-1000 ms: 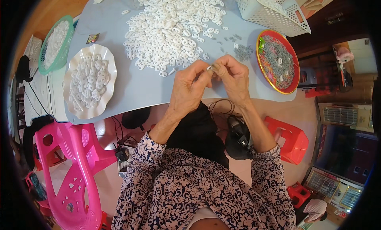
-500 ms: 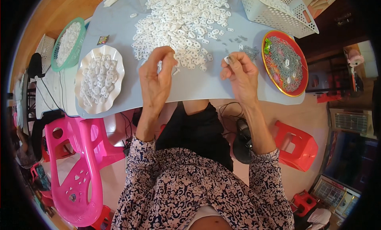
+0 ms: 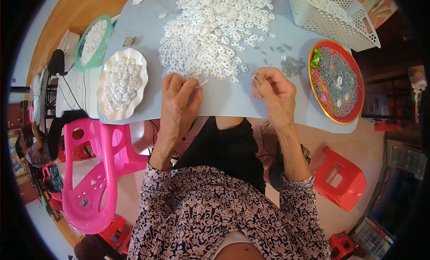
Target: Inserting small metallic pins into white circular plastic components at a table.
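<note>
My right hand (image 3: 277, 96) pinches a small white plastic piece (image 3: 255, 77) between thumb and forefinger, above the table's near part. The fingertips cover most of it. Close to the near edge of a heap of small white two-holed plastic pieces (image 3: 215, 27), my left hand (image 3: 180, 101) is closed, its fingers bent inward. Whatever lies between those fingertips is hidden. Just beside them is a thin white stick-like piece (image 3: 204, 83). To the left, a white scalloped dish (image 3: 142, 78) holds more white pieces. A red gold-rimmed tray (image 3: 315, 83) of small grey metal parts stands to the right.
Loose grey parts (image 3: 293, 66) lie between the heap and tray on the grey table (image 3: 228, 101). A white perforated basket (image 3: 329, 29) stands far right, a green basket (image 3: 84, 62) far left. A pink chair (image 3: 89, 206) and a red stool (image 3: 342, 181) are below.
The whole view has shifted, so things appear further right. My left hand has come down by the heap's near edge, its fingers curling in. My right hand keeps its pinch, turned slightly.
</note>
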Demonstrator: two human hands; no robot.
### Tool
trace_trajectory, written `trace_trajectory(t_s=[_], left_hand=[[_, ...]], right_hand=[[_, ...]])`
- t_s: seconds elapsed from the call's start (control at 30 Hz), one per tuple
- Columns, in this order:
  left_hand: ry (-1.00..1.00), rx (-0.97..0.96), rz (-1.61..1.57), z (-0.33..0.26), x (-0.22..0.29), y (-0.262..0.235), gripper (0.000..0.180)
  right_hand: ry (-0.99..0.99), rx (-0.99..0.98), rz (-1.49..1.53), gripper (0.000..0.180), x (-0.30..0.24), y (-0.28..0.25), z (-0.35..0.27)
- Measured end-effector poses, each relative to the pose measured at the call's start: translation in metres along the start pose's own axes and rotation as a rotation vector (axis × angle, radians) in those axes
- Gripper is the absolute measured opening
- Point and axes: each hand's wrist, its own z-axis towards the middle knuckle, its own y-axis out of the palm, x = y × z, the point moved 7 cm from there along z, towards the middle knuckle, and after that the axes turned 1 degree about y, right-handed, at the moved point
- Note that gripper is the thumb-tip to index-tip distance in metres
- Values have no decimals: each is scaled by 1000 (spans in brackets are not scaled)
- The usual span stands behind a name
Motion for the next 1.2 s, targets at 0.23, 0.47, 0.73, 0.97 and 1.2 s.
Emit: trace_trajectory(t_s=[0.23, 0.47, 0.73, 0.97, 1.2], left_hand=[[8, 4, -3, 10, -2, 20, 18], [-32, 50, 185, 31, -14, 21, 16], [127, 14, 94, 46, 27, 38, 19], [140, 12, 109, 89, 6, 42, 13], [318, -144, 124, 119, 10, 84, 18]], right_hand=[[-3, -13, -52, 13, -2, 1, -3], [-9, -18, -82, 13, -2, 2, -4], [-2, -23, -92, 12, 1, 0, -3], [2, -28, -92, 12, 2, 3, -2], [-1, -14, -89, 15, 4, -2, -2]])
